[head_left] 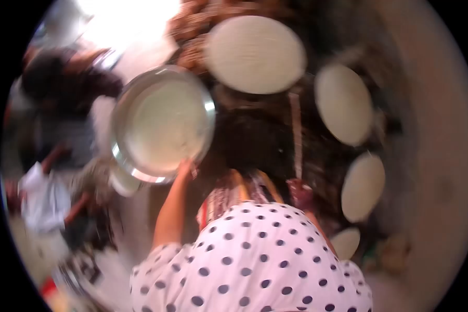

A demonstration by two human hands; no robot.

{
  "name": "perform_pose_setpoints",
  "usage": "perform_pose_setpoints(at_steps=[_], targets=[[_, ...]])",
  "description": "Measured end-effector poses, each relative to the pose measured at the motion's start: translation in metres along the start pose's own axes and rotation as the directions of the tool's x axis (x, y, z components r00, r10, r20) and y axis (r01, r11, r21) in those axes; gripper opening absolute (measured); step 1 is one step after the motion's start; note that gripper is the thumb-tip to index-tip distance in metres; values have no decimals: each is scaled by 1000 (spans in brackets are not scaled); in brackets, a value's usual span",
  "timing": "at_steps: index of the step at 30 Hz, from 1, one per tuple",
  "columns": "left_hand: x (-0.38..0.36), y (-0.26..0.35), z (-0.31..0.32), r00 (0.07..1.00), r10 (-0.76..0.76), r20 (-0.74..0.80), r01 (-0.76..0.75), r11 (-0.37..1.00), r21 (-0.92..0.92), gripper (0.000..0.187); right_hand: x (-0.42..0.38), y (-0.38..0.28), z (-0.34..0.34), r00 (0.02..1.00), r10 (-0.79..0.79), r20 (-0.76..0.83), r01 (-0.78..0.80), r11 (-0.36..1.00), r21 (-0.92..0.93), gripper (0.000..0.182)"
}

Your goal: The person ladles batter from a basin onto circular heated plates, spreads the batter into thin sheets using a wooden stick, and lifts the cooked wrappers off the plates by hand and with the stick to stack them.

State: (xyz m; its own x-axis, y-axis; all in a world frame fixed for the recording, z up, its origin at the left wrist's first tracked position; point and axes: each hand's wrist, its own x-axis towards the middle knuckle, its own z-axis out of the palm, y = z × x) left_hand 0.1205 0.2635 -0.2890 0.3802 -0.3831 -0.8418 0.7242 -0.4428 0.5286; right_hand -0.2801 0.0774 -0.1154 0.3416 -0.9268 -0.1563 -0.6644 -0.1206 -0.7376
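A wide shiny metal basin [209, 106] holds a pale, creamy liquid [164, 122]. My left hand [187, 168] is at the basin's near rim. Its fingers are smeared by motion, so whether they grip the rim cannot be made out. My right hand [300, 193] is closed around the lower end of a long, thin stick [296, 135]. The stick points away from me, its far end close to a large, pale round disc [256, 54].
More pale round discs [344, 104] curve down the right side, before a brownish wall or ledge [442, 156]. Brown lumpy objects [192, 31] lie at the top. At left are a person in dark clothing [73, 83] and another in a white top [44, 197].
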Motion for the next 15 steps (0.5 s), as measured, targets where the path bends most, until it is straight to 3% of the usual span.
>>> perform_pose_setpoints(at_steps=[1, 3, 4, 5, 6, 8, 10, 11, 13, 14, 15], targets=[[6, 2, -7, 992, -124, 6, 123, 988, 98, 24, -12, 14, -2, 987, -142, -81, 135, 987, -82, 17], [9, -3, -13, 994, -107, 36, 92, 953, 289, 20, -33, 8, -10, 997, 37, -64, -34, 998, 43, 19], [13, -3, -15, 992, -80, 96, 33, 907, 420, 18, -46, 31, -1, 991, 119, -53, -121, 992, -37, 24], [7, 7, -7, 989, -147, -6, 133, 876, 464, 22, -50, 33, 0, 982, 175, -68, -179, 982, -61, 26], [35, -7, -39, 985, 69, 160, -168, 625, 762, 24, -55, 33, -1, 970, 230, -82, -236, 968, -84, 29], [55, -1, -42, 888, 193, 417, -451, 191, 872, 26, -56, -19, -39, 907, 417, 57, -415, 863, 290, 25], [-9, 27, -7, 784, 183, 594, -460, -472, 752, 27, -70, 9, -42, 886, 462, -41, -443, 868, 224, 23], [-16, 32, 2, 776, 174, 606, -460, -500, 734, 27, -79, 30, -42, 864, 480, -155, -472, 877, 84, 23], [-22, 49, -8, 752, 194, 630, -512, -430, 744, 23, -99, 67, -38, 739, 544, -398, -626, 772, -108, 21], [9, 39, -34, 639, 260, 724, -598, -423, 680, 25, -112, 98, -44, 628, 607, -487, -714, 699, -49, 23], [3, 42, -28, 633, 259, 730, -590, -449, 671, 25, -126, 138, -54, 471, 699, -538, -789, 606, 97, 26]])
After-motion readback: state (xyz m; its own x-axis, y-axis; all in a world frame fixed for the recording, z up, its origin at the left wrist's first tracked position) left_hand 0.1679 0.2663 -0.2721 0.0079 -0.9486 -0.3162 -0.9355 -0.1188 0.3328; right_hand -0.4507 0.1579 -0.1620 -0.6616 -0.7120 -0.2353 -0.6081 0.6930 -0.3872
